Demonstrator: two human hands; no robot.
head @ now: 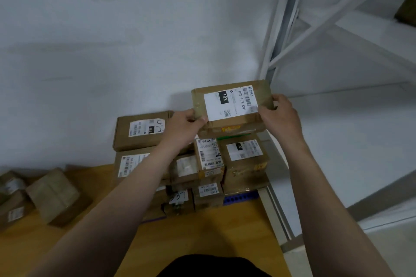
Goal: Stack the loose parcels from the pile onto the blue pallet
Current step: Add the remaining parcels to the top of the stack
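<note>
Held parcel (pixel 231 105): brown carton, white label up, printed "102" and "102-102-C01"; you hold it at both short ends, above the right side of the stack; whether its underside touches the box below, you cannot tell from here.

Your left hand (pixel 184 125): clamped on the carton's left end, thumb on top near the label's lower corner, fingers hidden beneath.

Your right hand (pixel 279 114): gripping the right end, thumb on the top face beside the label, fingers wrapped round the far edge.

Stack (pixel 191 164): labelled brown cartons in several layers against the white wall (pixel 112 51); top left box (pixel 141 130) carries a handwritten mark on its label; a box marked "102" (pixel 245 153) sits directly under the held parcel; your left forearm crosses the stack's middle.

Pallet (pixel 242 199): blue; only a strip shows at the stack's lower right, under the cartons.

Pile (pixel 40 193): loose brown parcels at your far left on the wooden floor (pixel 202 231), well apart from the stack; one large box tilted; labels blurred, unreadable.

Shelving (pixel 315 29): white metal frame, right of the stack, close to the held parcel's right end.
</note>
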